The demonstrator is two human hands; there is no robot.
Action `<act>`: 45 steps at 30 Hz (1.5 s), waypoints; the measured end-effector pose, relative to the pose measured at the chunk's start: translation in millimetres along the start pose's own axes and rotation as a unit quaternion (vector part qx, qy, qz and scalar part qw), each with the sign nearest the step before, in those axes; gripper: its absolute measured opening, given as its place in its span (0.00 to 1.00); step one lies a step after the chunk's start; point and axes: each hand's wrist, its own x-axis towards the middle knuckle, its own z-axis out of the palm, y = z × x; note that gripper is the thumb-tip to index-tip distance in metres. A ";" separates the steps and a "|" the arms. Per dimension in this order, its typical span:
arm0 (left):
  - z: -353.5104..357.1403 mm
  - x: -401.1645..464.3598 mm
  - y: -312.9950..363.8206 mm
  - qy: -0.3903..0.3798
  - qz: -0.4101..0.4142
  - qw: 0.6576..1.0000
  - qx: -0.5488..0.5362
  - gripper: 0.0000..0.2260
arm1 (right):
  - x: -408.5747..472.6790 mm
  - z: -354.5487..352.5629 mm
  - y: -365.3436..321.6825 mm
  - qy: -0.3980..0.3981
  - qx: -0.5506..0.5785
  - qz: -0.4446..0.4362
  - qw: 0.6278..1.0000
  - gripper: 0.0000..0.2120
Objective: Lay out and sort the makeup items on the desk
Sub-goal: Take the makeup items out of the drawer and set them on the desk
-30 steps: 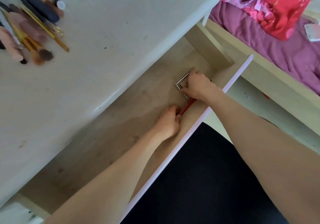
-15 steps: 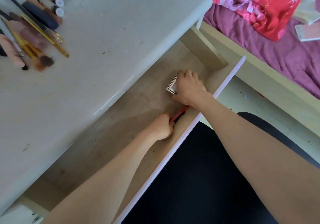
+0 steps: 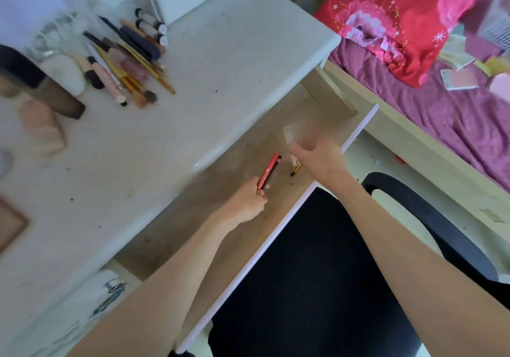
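Over the open drawer (image 3: 209,218), my left hand (image 3: 248,205) grips a red makeup pencil (image 3: 269,173) that points up and to the right. My right hand (image 3: 320,158) is further right and holds a small square compact (image 3: 289,136), which is blurred by motion. A short yellow pencil with a dark tip (image 3: 295,170) lies on the drawer floor under my right hand. On the white desk top (image 3: 220,86), at the back left, brushes, pencils and tubes lie in a pile (image 3: 129,61).
The drawer's white front edge (image 3: 276,235) runs diagonally just above my lap. A black chair arm (image 3: 419,213) is on the right. Beyond it is a bed with a purple sheet (image 3: 441,114) and a red pillow (image 3: 392,20). Pink sponges (image 3: 44,127) lie at the desk's left.
Both hands have lifted off the drawer floor: the left raised the red pencil, the right picked up the compact. The short yellow pencil is now uncovered. The camera tilted up.
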 end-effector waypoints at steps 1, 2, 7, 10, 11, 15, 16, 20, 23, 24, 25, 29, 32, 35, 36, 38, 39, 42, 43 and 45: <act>-3.0 -8.2 -4.2 0.005 0.011 1.000 -0.012 0.09 | -9.2 3.0 -5.8 0.000 0.061 0.017 0.998 0.12; -5.9 -15.9 -9.0 0.012 0.019 0.999 -0.025 0.08 | -16.3 7.3 -10.0 -0.001 0.120 0.038 0.992 0.08; -25.3 -46.1 -28.6 0.033 0.049 0.998 -0.022 0.05 | -42.3 22.6 -22.1 0.038 0.250 0.086 0.964 0.15; -31.5 -50.8 -34.0 0.039 0.064 0.997 -0.014 0.07 | -47.7 22.7 -11.4 0.085 0.261 0.086 0.958 0.11; -30.8 -47.8 -35.7 0.046 0.063 0.997 -0.021 0.10 | -47.5 21.8 -5.3 0.105 0.243 0.084 0.961 0.07; -16.8 -25.5 -35.0 0.049 0.039 0.997 -0.042 0.16 | -45.1 15.6 22.7 0.174 0.073 0.068 0.980 0.27; -11.7 -17.8 -32.2 0.039 0.039 0.998 -0.042 0.16 | -43.9 13.8 28.2 0.189 0.057 0.069 0.978 0.30; 7.9 26.2 -11.5 0.028 0.022 0.998 -0.047 0.10 | -30.3 6.7 54.7 0.237 0.010 0.074 0.969 0.32; 23.5 68.3 8.5 0.056 0.028 0.998 -0.022 0.08 | -13.3 2.6 75.9 0.271 0.053 0.082 0.958 0.32; 29.1 81.6 13.3 0.068 0.030 0.997 -0.018 0.08 | -8.2 2.1 82.1 0.276 0.070 0.081 0.955 0.32; 34.6 93.4 17.4 0.080 0.029 0.996 -0.013 0.08 | -3.8 2.0 87.5 0.275 0.086 0.081 0.954 0.32; 56.5 126.9 24.3 0.098 0.016 0.994 0.036 0.12 | 4.1 6.3 103.7 0.256 0.126 0.083 0.955 0.32; 65.8 138.4 27.9 0.100 0.008 0.993 0.068 0.12 | 6.8 6.2 108.9 0.246 0.149 0.077 0.955 0.32; 64.8 145.4 34.3 0.084 -0.001 0.992 0.098 0.12 | 9.0 5.8 111.5 0.235 0.165 0.075 0.955 0.34; 63.0 146.7 36.5 0.072 -0.004 0.991 0.109 0.12 | 9.0 6.1 111.9 0.231 0.171 0.073 0.955 0.34; 59.3 145.4 39.7 0.053 -0.009 0.989 0.138 0.14 | 8.1 6.7 112.7 0.222 0.179 0.070 0.956 0.35; 57.5 143.7 40.4 0.042 -0.008 0.987 0.152 0.16 | 7.2 6.7 113.0 0.219 0.178 0.071 0.957 0.34; 49.5 136.9 37.5 0.020 0.011 0.992 0.124 0.13 | 3.8 5.3 113.5 0.212 0.164 0.072 0.961 0.34; 46.2 133.7 36.6 0.020 0.022 0.995 0.093 0.10 | 1.9 4.4 112.6 0.210 0.158 0.072 0.962 0.33; 39.8 123.6 38.0 0.024 0.026 0.999 0.019 0.03 | -3.0 2.3 109.7 0.207 0.144 0.066 0.966 0.32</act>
